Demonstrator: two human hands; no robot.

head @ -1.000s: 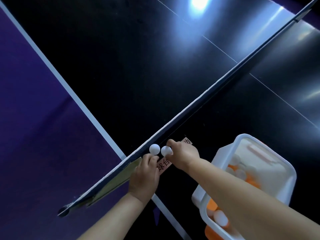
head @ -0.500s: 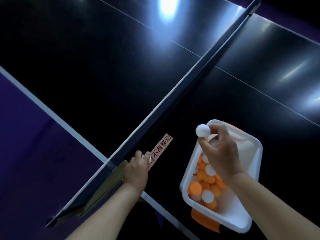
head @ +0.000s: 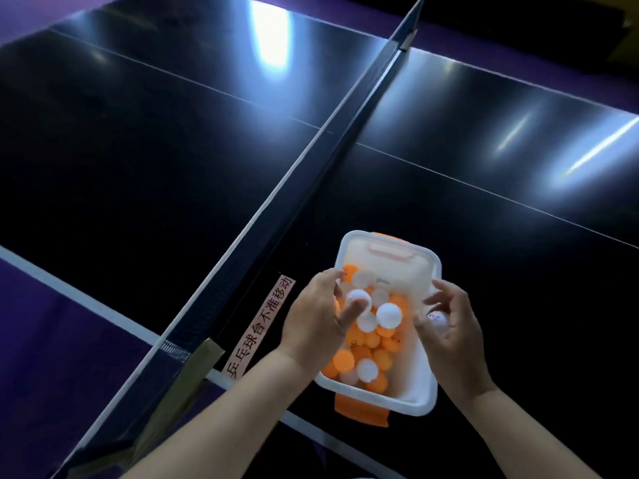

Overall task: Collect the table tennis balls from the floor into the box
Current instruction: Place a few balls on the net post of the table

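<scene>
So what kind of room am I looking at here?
Most likely a table tennis hall: a dark table tennis table with a net, a box of orange and white balls, and purple flooring.

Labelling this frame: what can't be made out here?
- Head view: whether right hand grips the white ball; fingers cover it.
- Box floor: hidden by piled balls.
- Ball at left hand: held or resting, unclear.
- Floor balls: table blocks the view.

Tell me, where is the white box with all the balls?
In the head view, the white box sits low and right of centre on the black table, just right of the net, between the left hand and right hand.
</scene>
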